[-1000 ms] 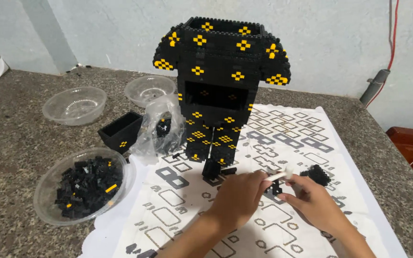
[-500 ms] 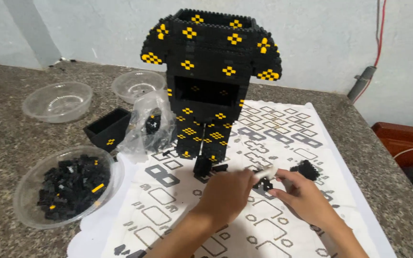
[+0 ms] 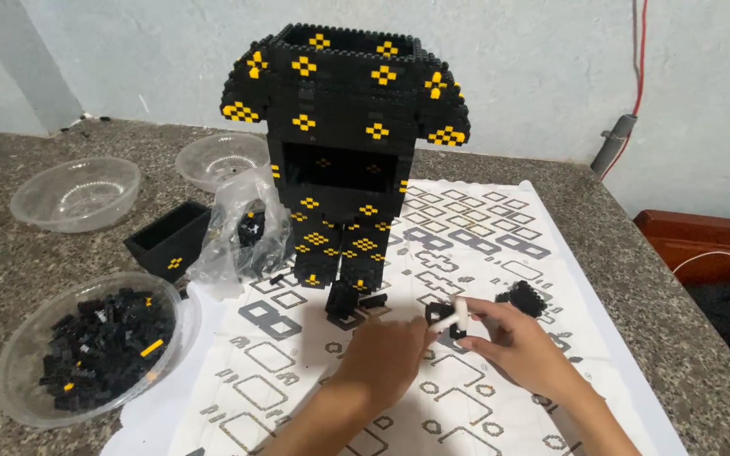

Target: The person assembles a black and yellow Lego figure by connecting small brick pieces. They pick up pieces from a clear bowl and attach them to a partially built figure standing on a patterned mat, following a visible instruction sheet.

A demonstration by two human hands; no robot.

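Pinching: the right hand [image 3: 521, 350] is gripping a small white tool [image 3: 452, 317] between thumb and fingertips, its tip pressing on a little black brick piece [image 3: 441, 314] lying on the sheet.
Left hand: the left hand [image 3: 386, 359] is curling knuckles-up just beside the right one, fingertips reaching toward the same piece; whether they are actually closing on it, I cannot tell.
Under both hands: a white instruction sheet [image 3: 314, 371] with grey brick outlines is covering the stone counter [image 3: 10, 262].
Just beyond the right hand: a small black brick cluster [image 3: 524, 297] is sitting loose on the sheet.
Ahead of the hands: the tall black figure with yellow studs [image 3: 344, 143] is standing upright, torso, shoulders and legs looking built, its top open; a loose foot part [image 3: 344, 300] is lying at its base.
Far left of the left hand: a clear bowl of black bricks [image 3: 99, 346] is holding plenty of pieces, so much seems left.
Beyond that bowl: a black box section [image 3: 168, 241], a crumpled clear bag [image 3: 247, 232] and two empty bowls [image 3: 78, 192] are waiting.
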